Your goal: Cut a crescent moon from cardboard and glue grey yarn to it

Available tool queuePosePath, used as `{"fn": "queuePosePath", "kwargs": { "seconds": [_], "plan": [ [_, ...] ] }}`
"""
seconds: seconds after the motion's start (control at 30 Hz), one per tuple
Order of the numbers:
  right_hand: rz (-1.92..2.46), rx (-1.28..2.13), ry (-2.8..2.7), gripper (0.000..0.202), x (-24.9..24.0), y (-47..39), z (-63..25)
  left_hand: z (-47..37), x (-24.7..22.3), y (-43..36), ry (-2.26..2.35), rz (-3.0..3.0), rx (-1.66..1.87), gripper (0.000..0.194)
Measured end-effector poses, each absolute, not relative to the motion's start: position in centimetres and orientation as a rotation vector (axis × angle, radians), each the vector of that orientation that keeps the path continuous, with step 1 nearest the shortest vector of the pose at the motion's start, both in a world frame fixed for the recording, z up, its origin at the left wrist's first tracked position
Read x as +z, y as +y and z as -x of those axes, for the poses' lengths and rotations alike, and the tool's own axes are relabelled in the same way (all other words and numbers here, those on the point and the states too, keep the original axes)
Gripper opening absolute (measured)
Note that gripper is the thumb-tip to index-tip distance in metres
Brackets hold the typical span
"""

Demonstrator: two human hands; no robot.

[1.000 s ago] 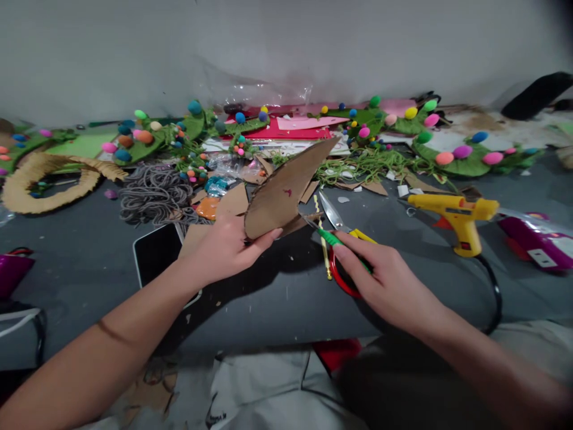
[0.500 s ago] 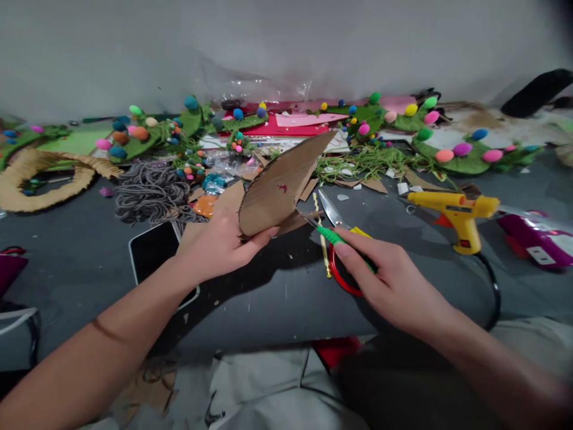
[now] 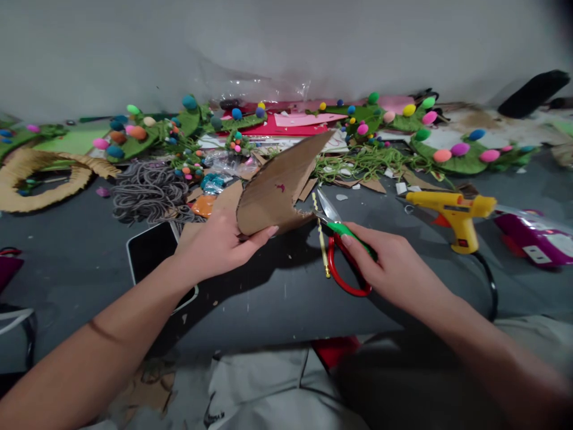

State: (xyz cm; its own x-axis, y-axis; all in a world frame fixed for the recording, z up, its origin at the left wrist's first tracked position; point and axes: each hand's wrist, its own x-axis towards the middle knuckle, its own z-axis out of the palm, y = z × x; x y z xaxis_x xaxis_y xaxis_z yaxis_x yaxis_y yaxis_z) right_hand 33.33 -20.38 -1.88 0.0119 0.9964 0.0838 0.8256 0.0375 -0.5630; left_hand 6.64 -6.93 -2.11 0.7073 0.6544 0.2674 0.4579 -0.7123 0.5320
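Note:
My left hand (image 3: 224, 239) grips a curved, pointed piece of brown cardboard (image 3: 273, 194), thumb in front and the other fingers behind it. A small dark red mark shows on its face, and its lower right edge is ragged. In my right hand (image 3: 380, 257) is a craft knife (image 3: 342, 230) with a green handle, its tip at or close to that ragged edge; I cannot tell if it touches. Below the knife, a pair of scissors with red handles (image 3: 333, 269) lies on the table, partly hidden by my right hand. A thin yellow strip (image 3: 323, 248) lies beside the scissors.
A yellow glue gun (image 3: 461, 209) with a black cord rests at the right. A phone (image 3: 152, 254) lies under my left forearm, near grey yarn (image 3: 145, 191). Green leaves with coloured balls (image 3: 461, 161) line the back of the table (image 3: 268, 304), left and right.
My right hand has drawn the craft knife slightly right, along the cardboard's lower edge. The red scissor handles show more. My left hand holds the cardboard almost still.

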Motion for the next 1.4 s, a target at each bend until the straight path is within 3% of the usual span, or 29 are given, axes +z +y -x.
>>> {"fn": "queuePosePath", "kwargs": {
  "seconds": [0.43,0.93,1.4],
  "plan": [
    [1.666,0.873,-1.602,0.04,-0.7,-21.3,-31.7,-6.6,-2.2,-6.5,0.819,-2.571,0.585,0.023],
    [1.897,0.531,-1.839,0.043,-1.9,-20.9,-31.8,-6.5,-2.3,-6.5,0.798,-2.543,0.63,0.025],
    [1.787,0.668,-1.77,0.04,-1.6,-21.3,-31.5,-6.6,-2.1,-6.6,0.804,-2.576,0.611,0.024]
  ]
}}
